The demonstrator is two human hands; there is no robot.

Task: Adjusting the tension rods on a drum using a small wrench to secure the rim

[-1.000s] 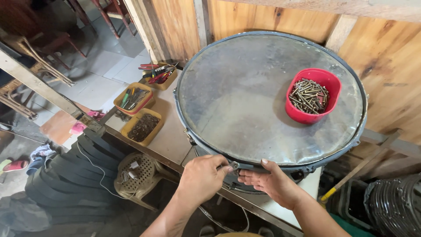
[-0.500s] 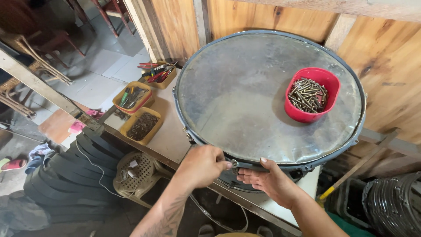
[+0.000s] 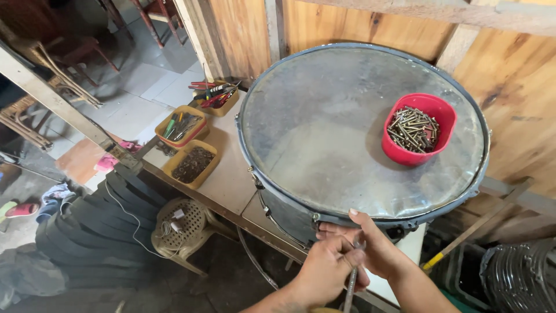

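A large drum [image 3: 324,145] with a grey skin and a dark metal hoop lies flat on a workbench [image 3: 223,179]. A red bowl [image 3: 405,155] full of brass-coloured bolts sits on the skin at the right. My left hand [image 3: 325,271] is closed around a thin metal rod [image 3: 351,285] just below the drum's near rim. My right hand [image 3: 376,246] lies against the drum's side beside it, fingers stretched leftward under the hoop, thumb up on the rim. What the fingers touch is hidden.
Three yellow trays [image 3: 190,163] with hand tools and small parts stand on the bench left of the drum. A woven basket [image 3: 179,223] and stacked dark hoops [image 3: 87,220] sit below. Wooden wall panels [image 3: 521,98] stand behind; more rings [image 3: 515,278] lie at the lower right.
My left hand has drawn back from the hoop, down and to the right, and now grips the thin metal rod. My right hand has stayed against the drum's side.
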